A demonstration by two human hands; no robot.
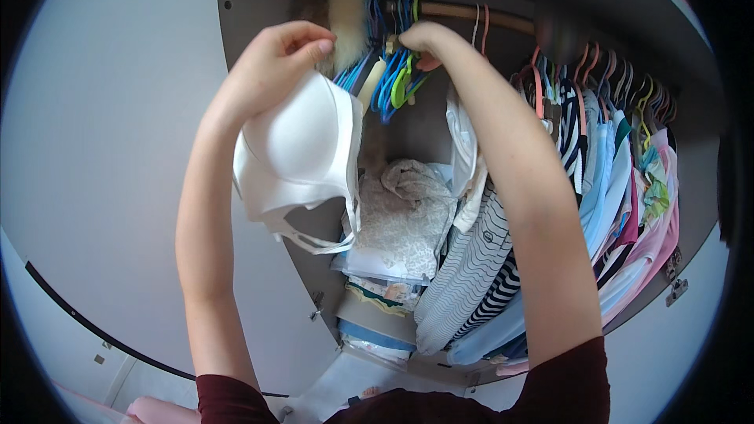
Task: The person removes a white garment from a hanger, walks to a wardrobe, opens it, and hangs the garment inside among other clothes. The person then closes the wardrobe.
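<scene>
A white bra (300, 135) hangs from my left hand (280, 59), held at its upper edge, with its cups facing right and its thin straps looping down. My right hand (423, 41) reaches up to the bunch of empty blue hangers (392, 85) and the green hanger (402, 85) beside them. Its fingertips are partly turned away, so a firm grip on a hanger cannot be made out. Those hangers hang from the wooden rod (471, 15) of the wardrobe. A cream fur piece (350, 17) is behind my left fingertips.
Shirts and striped tops (471, 271) hang closely packed on the right. Below, folded patterned fabric (406, 206) lies on stacked clothes. The wardrobe's white door (129, 159) stands open on the left. Metal hinges (674, 285) stick out at the lower right.
</scene>
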